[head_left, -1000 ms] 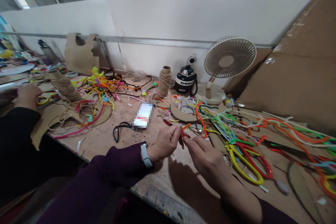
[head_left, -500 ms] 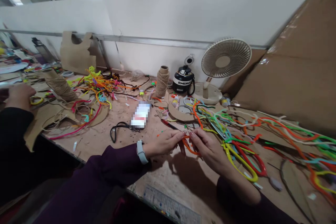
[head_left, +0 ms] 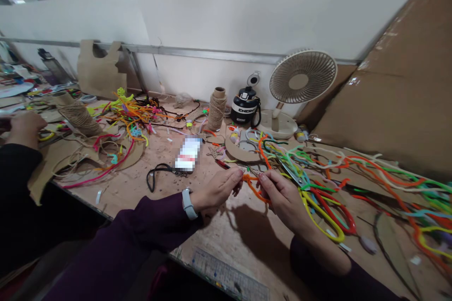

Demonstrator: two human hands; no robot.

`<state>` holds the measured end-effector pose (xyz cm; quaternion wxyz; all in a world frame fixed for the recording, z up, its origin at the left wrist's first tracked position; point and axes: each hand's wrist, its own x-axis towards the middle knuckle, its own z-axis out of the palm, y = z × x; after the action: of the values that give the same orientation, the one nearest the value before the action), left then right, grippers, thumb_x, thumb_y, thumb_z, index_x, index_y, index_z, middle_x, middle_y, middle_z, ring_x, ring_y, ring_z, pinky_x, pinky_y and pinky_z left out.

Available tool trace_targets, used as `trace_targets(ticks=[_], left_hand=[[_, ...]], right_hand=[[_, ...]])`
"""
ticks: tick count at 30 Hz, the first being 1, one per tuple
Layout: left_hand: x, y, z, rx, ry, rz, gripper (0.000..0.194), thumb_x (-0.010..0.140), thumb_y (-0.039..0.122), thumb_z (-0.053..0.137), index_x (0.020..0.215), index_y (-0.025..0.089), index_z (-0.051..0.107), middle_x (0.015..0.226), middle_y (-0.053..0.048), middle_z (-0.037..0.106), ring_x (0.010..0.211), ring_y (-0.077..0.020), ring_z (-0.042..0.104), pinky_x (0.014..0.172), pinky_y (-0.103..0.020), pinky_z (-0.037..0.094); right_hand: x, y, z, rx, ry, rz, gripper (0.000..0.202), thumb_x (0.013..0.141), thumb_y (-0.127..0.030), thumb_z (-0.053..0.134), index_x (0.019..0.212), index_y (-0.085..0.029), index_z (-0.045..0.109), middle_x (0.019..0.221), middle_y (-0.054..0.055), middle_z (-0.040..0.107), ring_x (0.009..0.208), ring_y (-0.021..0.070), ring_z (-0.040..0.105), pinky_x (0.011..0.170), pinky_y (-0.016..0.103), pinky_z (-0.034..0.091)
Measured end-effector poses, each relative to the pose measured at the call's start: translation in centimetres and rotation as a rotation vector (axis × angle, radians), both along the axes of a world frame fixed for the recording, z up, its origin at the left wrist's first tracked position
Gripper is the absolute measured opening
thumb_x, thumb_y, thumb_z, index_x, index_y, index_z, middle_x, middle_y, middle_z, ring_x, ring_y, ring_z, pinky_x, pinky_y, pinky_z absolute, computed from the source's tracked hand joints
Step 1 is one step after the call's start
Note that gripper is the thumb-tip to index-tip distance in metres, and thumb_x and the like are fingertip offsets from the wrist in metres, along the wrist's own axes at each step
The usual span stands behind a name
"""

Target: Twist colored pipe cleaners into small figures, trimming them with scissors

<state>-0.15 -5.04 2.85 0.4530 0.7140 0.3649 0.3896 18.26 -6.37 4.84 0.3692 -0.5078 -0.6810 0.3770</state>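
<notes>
An orange fuzzy wire [head_left: 260,194], bent into a loop, hangs between my two hands above the table. My left hand [head_left: 219,188], with a pale watch on its wrist, pinches one end of it between thumb and fingers. On the loop's other side, my right hand [head_left: 282,197] has its fingers closed on the wire near a thin light strand. Just beyond my fingers lies a tool with a red handle [head_left: 222,164]. Scissors with yellow handles [head_left: 326,223] and a red-handled pair [head_left: 348,211] rest right of my right hand.
A phone [head_left: 188,154], a twine spool [head_left: 217,109], a black bottle [head_left: 245,107] and a fan [head_left: 302,76] stand or lie beyond my hands. Colourful wires [head_left: 381,174] cover the right side. A ruler [head_left: 229,275] lies at the front edge. Another person's hand [head_left: 26,124] is far left.
My hands have moved slightly apart, showing more of the orange wire between them. The view has shifted a little.
</notes>
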Motion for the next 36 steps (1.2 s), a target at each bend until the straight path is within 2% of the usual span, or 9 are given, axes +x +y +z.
trace_targets(ticks=[8, 14, 17, 21, 25, 30, 33, 36], left_hand=[[0.0, -0.3, 0.1, 0.001, -0.033, 0.005, 0.051, 0.096, 0.054, 0.022, 0.070, 0.018, 0.047, 0.067, -0.002, 0.052, 0.063, -0.0129, 0.048, 0.062, -0.027, 0.041], [0.1, -0.3, -0.2, 0.020, -0.042, 0.018, 0.046, 0.095, 0.055, 0.030, 0.071, 0.018, 0.044, 0.065, 0.001, 0.047, 0.060, -0.0113, 0.045, 0.060, -0.026, 0.038], [0.1, -0.3, -0.1, -0.036, -0.079, 0.001, 0.048, 0.095, 0.056, 0.027, 0.074, 0.018, 0.046, 0.067, 0.000, 0.049, 0.062, -0.0117, 0.047, 0.061, -0.026, 0.039], [0.0, -0.2, 0.0, -0.049, -0.056, -0.051, 0.046, 0.092, 0.058, 0.035, 0.071, 0.018, 0.044, 0.065, 0.002, 0.046, 0.060, -0.0104, 0.043, 0.060, -0.025, 0.037], [0.2, 0.1, -0.1, -0.061, -0.118, -0.028, 0.048, 0.089, 0.063, 0.037, 0.072, 0.019, 0.042, 0.065, 0.003, 0.042, 0.060, -0.0103, 0.039, 0.059, -0.025, 0.035], [0.5, 0.2, -0.5, -0.190, -0.257, 0.015, 0.048, 0.085, 0.065, 0.044, 0.073, 0.019, 0.042, 0.065, 0.004, 0.042, 0.061, -0.0101, 0.039, 0.061, -0.025, 0.036], [0.6, 0.1, -1.1, -0.298, -0.381, -0.020, 0.046, 0.085, 0.063, 0.049, 0.077, 0.018, 0.045, 0.067, 0.004, 0.042, 0.061, -0.0091, 0.038, 0.061, -0.023, 0.034], [0.6, 0.2, -1.4, -0.398, -0.508, -0.110, 0.043, 0.085, 0.058, 0.054, 0.077, 0.017, 0.047, 0.066, 0.005, 0.042, 0.060, -0.0078, 0.037, 0.060, -0.022, 0.032]], right_hand=[[-0.1, -0.2, 0.1, -0.038, 0.023, -0.006, 0.042, 0.090, -0.058, 0.045, 0.073, -0.020, 0.051, 0.053, -0.005, 0.045, 0.040, 0.0085, 0.038, 0.035, 0.021, 0.031], [-0.3, -0.4, 0.2, -0.024, 0.027, 0.010, 0.042, 0.089, -0.058, 0.046, 0.071, -0.021, 0.050, 0.051, -0.006, 0.043, 0.041, 0.0090, 0.038, 0.036, 0.021, 0.032], [-0.3, -0.4, 0.2, -0.014, 0.015, 0.012, 0.041, 0.090, -0.057, 0.045, 0.072, -0.020, 0.051, 0.051, -0.006, 0.042, 0.041, 0.0091, 0.038, 0.037, 0.021, 0.033], [-0.3, -0.3, 0.2, 0.016, 0.002, 0.030, 0.042, 0.089, -0.057, 0.047, 0.071, -0.020, 0.052, 0.051, -0.005, 0.043, 0.043, 0.0097, 0.039, 0.039, 0.021, 0.033], [-0.4, -0.4, 0.3, -0.099, 0.061, 0.054, 0.044, 0.088, -0.060, 0.047, 0.076, -0.019, 0.055, 0.053, -0.005, 0.045, 0.040, 0.0083, 0.038, 0.036, 0.021, 0.031], [-0.8, -0.6, 0.3, -0.232, 0.123, 0.223, 0.043, 0.086, -0.060, 0.050, 0.082, -0.018, 0.059, 0.050, -0.007, 0.042, 0.040, 0.0073, 0.036, 0.036, 0.019, 0.029], [-1.0, -0.6, 0.2, -0.191, 0.102, 0.291, 0.041, 0.086, -0.057, 0.053, 0.082, -0.017, 0.062, 0.054, -0.006, 0.041, 0.042, 0.0069, 0.034, 0.038, 0.019, 0.030], [-0.7, -0.3, 0.3, -0.070, 0.013, 0.328, 0.040, 0.089, -0.054, 0.051, 0.080, -0.017, 0.064, 0.061, -0.003, 0.046, 0.050, 0.0087, 0.041, 0.045, 0.021, 0.037]])
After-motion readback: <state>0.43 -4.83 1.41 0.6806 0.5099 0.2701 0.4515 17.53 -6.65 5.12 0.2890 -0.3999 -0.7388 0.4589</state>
